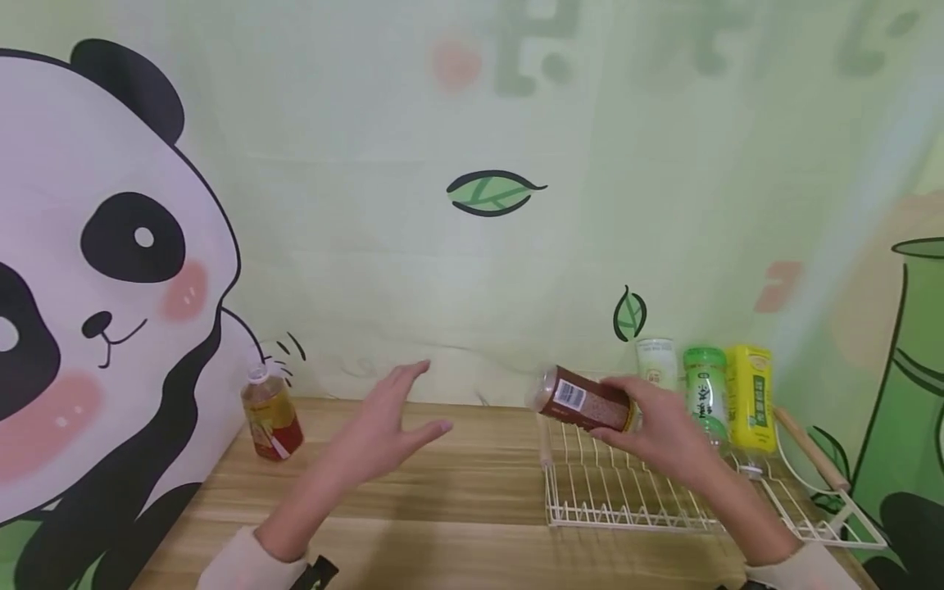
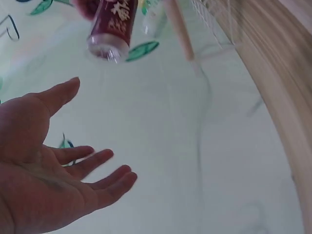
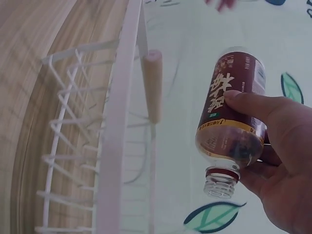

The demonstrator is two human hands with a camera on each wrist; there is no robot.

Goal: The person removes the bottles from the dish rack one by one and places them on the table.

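Observation:
My right hand [image 1: 664,430] grips a clear plastic bottle with a dark red label [image 1: 590,401], thumb on one side and fingers on the other. It is held tilted above the left part of a white wire rack [image 1: 634,521]. In the right wrist view, the bottle's bare threaded neck [image 3: 222,183] points down and carries no cap. My left hand [image 1: 372,430] is in the air left of the bottle, thumb and fingers spread, holding nothing. The left wrist view shows its palm [image 2: 44,180] apart from the bottle's base [image 2: 108,48].
In the rack's right part stand a pale bottle [image 1: 656,362], a green bottle [image 1: 705,389] and a yellow bottle [image 1: 751,397], its neck downward. A wooden handle [image 1: 811,449] is at the rack's right end. An amber-red bottle [image 1: 273,418] stands at the wooden table's left [image 1: 442,492].

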